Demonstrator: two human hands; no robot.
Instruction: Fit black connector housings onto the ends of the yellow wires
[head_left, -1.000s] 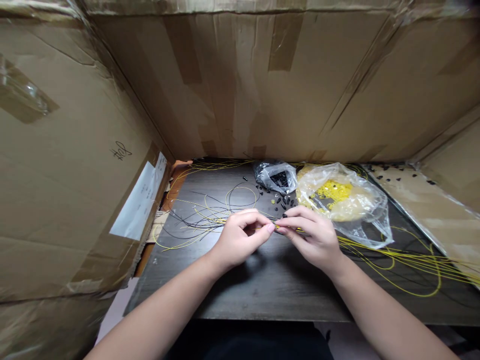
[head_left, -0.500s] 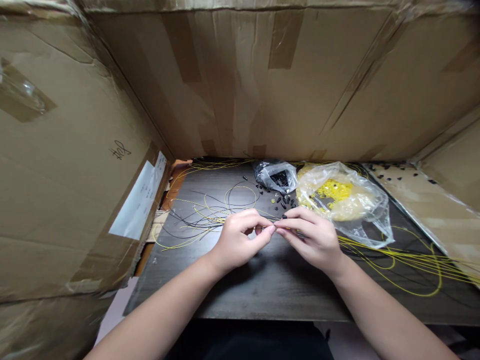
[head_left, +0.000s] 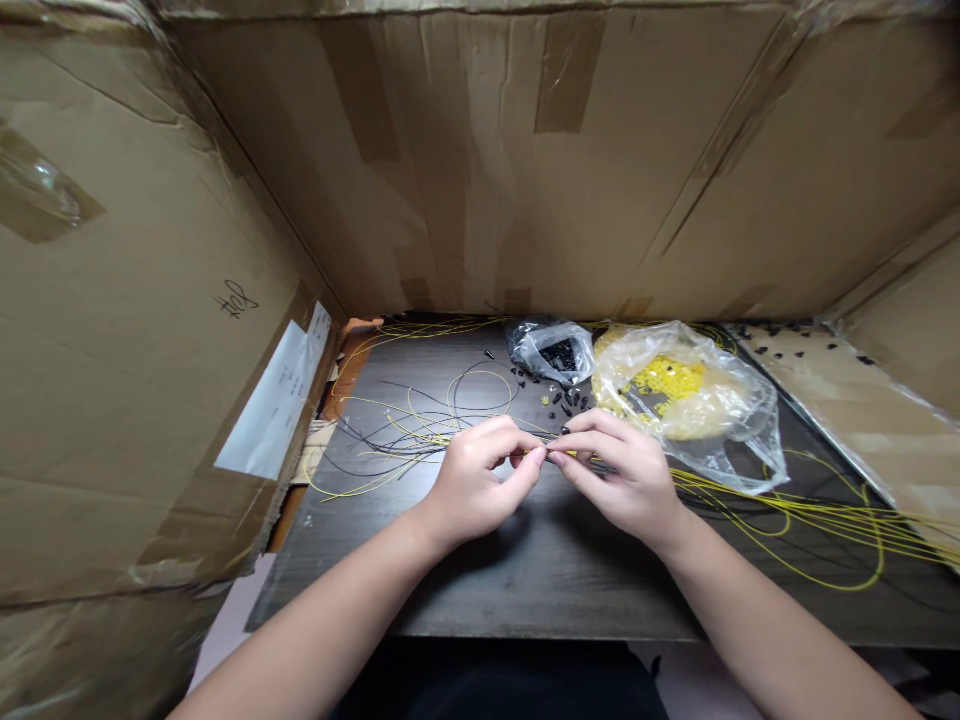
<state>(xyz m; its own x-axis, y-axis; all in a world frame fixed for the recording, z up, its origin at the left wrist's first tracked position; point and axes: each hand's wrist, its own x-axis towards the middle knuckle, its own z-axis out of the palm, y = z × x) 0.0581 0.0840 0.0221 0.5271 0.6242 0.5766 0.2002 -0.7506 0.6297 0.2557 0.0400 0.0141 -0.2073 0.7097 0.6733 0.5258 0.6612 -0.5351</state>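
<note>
My left hand (head_left: 480, 482) and my right hand (head_left: 619, 472) meet over the middle of the dark table (head_left: 480, 580), fingertips pinched together on a thin yellow wire (head_left: 757, 498) that trails off to the right. What sits at the pinch itself is too small to make out. A tangle of yellow and black wires (head_left: 405, 430) lies just behind my left hand. Loose small black parts (head_left: 566, 402) are scattered just beyond my right hand.
A clear bag of black parts (head_left: 551, 350) and a larger clear bag of yellow parts (head_left: 686, 395) lie at the back. Cardboard walls (head_left: 150, 330) close in left, back and right. A cardboard sheet (head_left: 847, 400) with black bits slopes at the right.
Both hands stay pinched together on the wire, with only small finger shifts. The view has shifted slightly.
</note>
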